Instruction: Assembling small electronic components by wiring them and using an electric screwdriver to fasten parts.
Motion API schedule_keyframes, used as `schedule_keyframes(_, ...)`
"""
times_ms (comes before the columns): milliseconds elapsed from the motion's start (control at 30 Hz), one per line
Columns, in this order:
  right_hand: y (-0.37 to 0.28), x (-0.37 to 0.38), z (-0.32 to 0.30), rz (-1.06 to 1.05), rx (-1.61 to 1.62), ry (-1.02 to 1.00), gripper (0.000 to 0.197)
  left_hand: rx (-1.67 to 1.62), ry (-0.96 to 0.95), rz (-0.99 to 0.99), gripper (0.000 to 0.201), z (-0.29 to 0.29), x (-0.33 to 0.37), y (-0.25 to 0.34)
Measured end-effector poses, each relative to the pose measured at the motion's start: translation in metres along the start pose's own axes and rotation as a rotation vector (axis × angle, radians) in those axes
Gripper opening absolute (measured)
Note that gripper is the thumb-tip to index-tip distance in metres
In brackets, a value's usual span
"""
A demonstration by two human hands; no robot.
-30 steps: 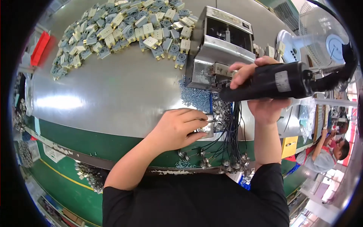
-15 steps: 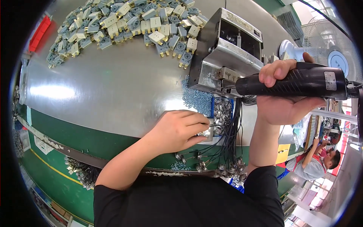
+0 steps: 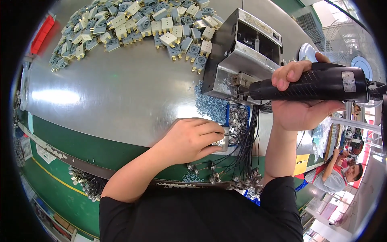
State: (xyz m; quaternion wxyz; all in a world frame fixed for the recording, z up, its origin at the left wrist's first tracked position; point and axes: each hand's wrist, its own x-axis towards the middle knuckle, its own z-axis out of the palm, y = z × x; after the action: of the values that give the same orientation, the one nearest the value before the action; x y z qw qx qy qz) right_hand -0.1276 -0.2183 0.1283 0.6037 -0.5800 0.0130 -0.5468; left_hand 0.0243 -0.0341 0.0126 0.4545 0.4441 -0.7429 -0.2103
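My right hand (image 3: 296, 88) is wrapped round a black electric screwdriver (image 3: 322, 85), held sideways. Its front end points left, close to the small metal block on the front of a screw feeder (image 3: 250, 44). At the near edge of the bench, my left hand (image 3: 193, 139) is closed with fingertips and thumb round a small part that they mostly hide. A pale metal plate (image 3: 224, 146) shows just beyond those fingertips. Black wires (image 3: 253, 137) hang over the bench edge beside it, with round metal ends below.
Loose blue-grey screws (image 3: 211, 105) lie before the feeder, beside a blue tray (image 3: 228, 115) of small metal parts. A large pile of grey and cream plug housings (image 3: 149, 24) covers the far left bench. Another person (image 3: 332, 177) works at the right, near a fan.
The screwdriver and my right hand have shifted slightly left and up. My left hand stays nearly in place. The other person's head has turned.
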Motion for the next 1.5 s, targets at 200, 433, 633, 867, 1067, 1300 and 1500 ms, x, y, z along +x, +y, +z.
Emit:
schedule_keyframes(200,-0.001,-0.008,0.007,0.095,0.065,0.053,0.12,-0.016,-0.019,-0.009,0.028,0.001,-0.003,0.001)
schedule_keyframes(433,-0.017,-0.02,0.02,0.19,-0.053,-0.032,0.111,-0.02,-0.017,-0.006,0.029,0.001,-0.005,0.001)
schedule_keyframes(633,-0.054,-0.068,0.055,0.326,-0.082,-0.047,0.11,-0.011,-0.006,-0.006,0.028,0.003,-0.006,-0.003)
schedule_keyframes(867,-0.049,-0.093,0.062,0.218,-0.078,0.071,0.112,0.005,-0.001,-0.02,0.023,0.006,-0.008,-0.002)
schedule_keyframes(1067,-0.05,-0.099,0.057,0.208,-0.135,0.031,0.109,-0.004,-0.016,-0.015,0.028,0.004,-0.009,-0.001)
schedule_keyframes(1300,-0.048,-0.1,0.058,0.188,-0.137,0.024,0.107,-0.001,-0.012,-0.024,0.025,0.003,-0.009,0.0)
schedule_keyframes(1500,-0.046,-0.102,0.059,0.158,-0.162,0.027,0.106,-0.003,-0.013,-0.011,0.025,0.005,-0.007,-0.002)
